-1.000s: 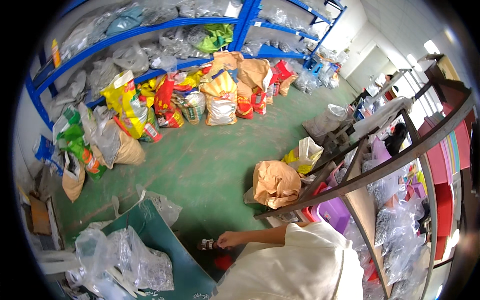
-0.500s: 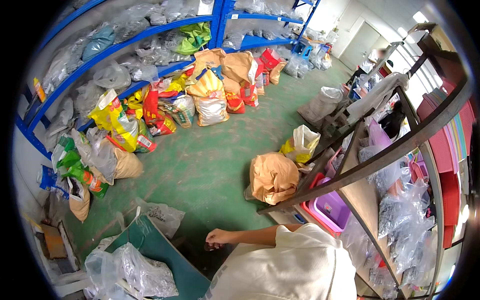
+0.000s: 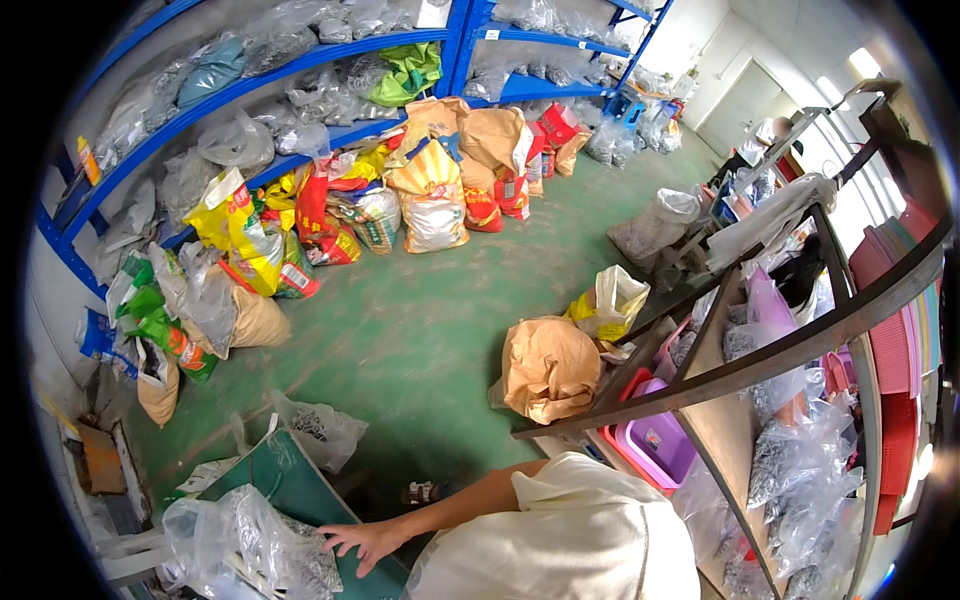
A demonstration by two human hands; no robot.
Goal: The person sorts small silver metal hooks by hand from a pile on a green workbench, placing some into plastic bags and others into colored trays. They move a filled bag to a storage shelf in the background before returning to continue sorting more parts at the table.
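My right hand (image 3: 368,540) reaches leftward from a cream sleeve (image 3: 575,490), its fingers spread and nothing visible in them. It is over the edge of a green tabletop (image 3: 268,462). The fingertips come to the right side of a clear plastic bag (image 3: 262,535) filled with small grey pieces; whether they touch it I cannot tell. Behind the tabletop, another clear bag (image 3: 322,428) with dark contents is partly hidden. My left hand is out of view.
Blue shelves (image 3: 330,50) loaded with bags line the far left. Printed sacks (image 3: 430,195) stand along their base on the green floor (image 3: 400,320). To the right, a brown paper sack (image 3: 550,368) sits by a metal rack (image 3: 740,362) with a purple basin (image 3: 660,435).
My right hand has moved left and down from beside the table to the clear bag. Its fingers, curled before, are now spread. The view has shifted slightly.
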